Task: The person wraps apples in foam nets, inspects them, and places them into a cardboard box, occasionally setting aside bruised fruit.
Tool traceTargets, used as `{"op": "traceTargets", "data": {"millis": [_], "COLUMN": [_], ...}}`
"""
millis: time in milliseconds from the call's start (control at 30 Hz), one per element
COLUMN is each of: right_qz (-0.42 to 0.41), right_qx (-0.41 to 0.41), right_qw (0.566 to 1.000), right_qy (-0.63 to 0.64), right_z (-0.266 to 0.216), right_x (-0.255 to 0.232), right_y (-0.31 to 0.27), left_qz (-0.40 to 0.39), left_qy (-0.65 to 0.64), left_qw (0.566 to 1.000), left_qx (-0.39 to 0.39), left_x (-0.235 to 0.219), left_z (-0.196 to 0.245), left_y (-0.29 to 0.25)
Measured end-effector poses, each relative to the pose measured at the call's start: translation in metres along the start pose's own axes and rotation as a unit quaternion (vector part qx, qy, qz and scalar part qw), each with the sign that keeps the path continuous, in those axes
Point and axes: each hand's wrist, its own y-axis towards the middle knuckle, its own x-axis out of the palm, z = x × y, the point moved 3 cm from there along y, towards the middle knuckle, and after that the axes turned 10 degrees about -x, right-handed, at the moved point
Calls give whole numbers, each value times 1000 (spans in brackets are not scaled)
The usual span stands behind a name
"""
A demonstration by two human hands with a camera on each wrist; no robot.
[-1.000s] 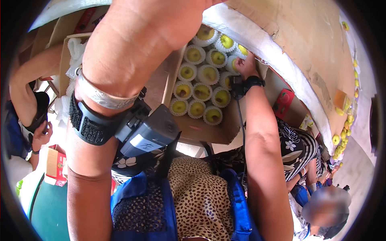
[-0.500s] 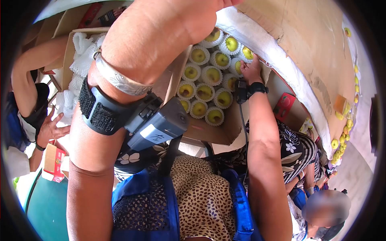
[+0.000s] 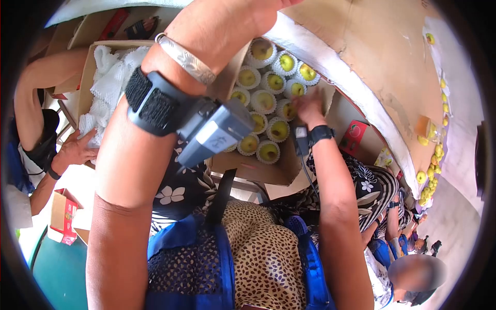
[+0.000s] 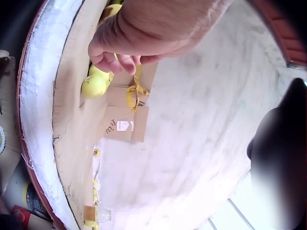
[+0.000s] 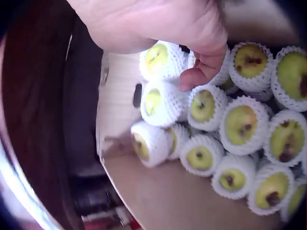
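In the head view my right hand (image 3: pixel 311 107) is low over a cardboard box (image 3: pixel 274 172) of yellow-green apples (image 3: pixel 263 101) in white foam nets. The right wrist view has its thumb bent down among the netted apples (image 5: pixel 202 106); the other fingers are mostly hidden. My left hand (image 3: pixel 250 19) is partly cut off at the top of the head view. In the left wrist view the left hand (image 4: pixel 158 33) hangs with loosely bent fingers over bare apples (image 4: pixel 94 86) on a cardboard-covered surface, fingertips close beside one. Its thumb side is partly hidden.
A box of loose foam nets (image 3: pixel 111 82) stands at the left, with another person's hand (image 3: pixel 75 152) at its edge. A small red carton (image 3: pixel 64 217) sits on the green table (image 3: pixel 59 263). The padded, curved rim (image 3: pixel 336 57) borders the cardboard surface.
My right hand has moved back from the apples along the box's far-right side, toward me. My left forearm has shifted right. The other person's hand has reached the box of foam nets.
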Motion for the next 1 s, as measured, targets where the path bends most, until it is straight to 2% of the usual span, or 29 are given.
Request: {"op": "traceTargets", "data": {"millis": [33, 67, 100, 133, 167, 200, 233, 267, 300, 333, 367, 400, 467, 533, 600, 633, 667, 700, 733, 800, 833, 867, 933, 967, 1000], "right_qz": [-28, -47, -154, -256, -371, -441, -493, -537, -561, -586, -577, -546, -465, -413, -395, -394, -389, -407, -415, -396, -397, -397, -394, -442, -430], "right_qx": [-43, 27, 29, 32, -1, -38, -18, 20, 2, -13, -36, -19, -88, -258, -394, -398, -401, -362, -359, -361, -377, -359, -322, -344, -343], "right_qw": [993, 983, 927, 857, 777, 743, 719, 680, 672, 660, 655, 690, 700, 548, 485, 496, 506, 510, 523, 485, 499, 501, 506, 552, 552], "right_qy": [-110, -176, -342, -445, -508, -502, -490, -498, -484, -470, -487, -475, -535, -680, -674, -663, -657, -666, -653, -690, -672, -680, -696, -618, -627], "right_z": [2, 8, -4, -9, -22, -20, -26, -36, -37, -37, -42, -41, -50, -43, -44, -43, -45, -52, -54, -53, -53, -53, -57, -46, -44], "right_x": [23, 36, 64, 74, 89, 88, 92, 97, 94, 91, 89, 83, 84, 89, 92, 94, 98, 104, 105, 107, 110, 113, 123, 117, 114], "right_y": [-41, -65, -110, -136, -173, -191, -215, -236, -245, -251, -253, -246, -239, -220, -221, -222, -226, -236, -240, -232, -237, -241, -254, -236, -230], "left_qz": [-20, -35, -51, -64, -80, -62, -85, -46, -17, 54, 50, 50, -31, 64, 160, 209, 223, 257, 245, 327, 380, 426, 393, 387, 374], "left_qy": [-9, -20, -31, -46, -61, -74, -118, -162, -201, -180, -196, -210, -237, -181, -142, -127, -107, -81, -62, 16, 89, 161, 352, 443, 524], "left_qw": [1000, 999, 997, 996, 994, 994, 989, 986, 979, 982, 979, 975, 970, 975, 972, 965, 966, 960, 964, 942, 920, 890, 849, 808, 763], "left_qx": [21, 33, 44, 45, 45, 56, 32, 10, -21, 1, 22, 47, 53, 109, 102, 96, 77, 78, 78, 68, 41, 11, 19, 36, 48], "left_x": [-2, -8, -14, -26, -34, -41, -53, -57, -61, -64, -78, -103, -154, -200, -264, -282, -305, -321, -335, -361, -358, -351, -359, -368, -369], "left_z": [0, 0, 1, 4, 5, 8, 10, 14, 22, 32, 42, 50, 56, 47, 34, 24, 13, 1, -11, -42, -49, -59, -81, -94, -110], "left_y": [-1, 4, 9, 22, 27, 22, 24, 15, 4, -3, -14, -28, -60, -110, -159, -187, -211, -235, -256, -283, -299, -309, -317, -317, -312]}}
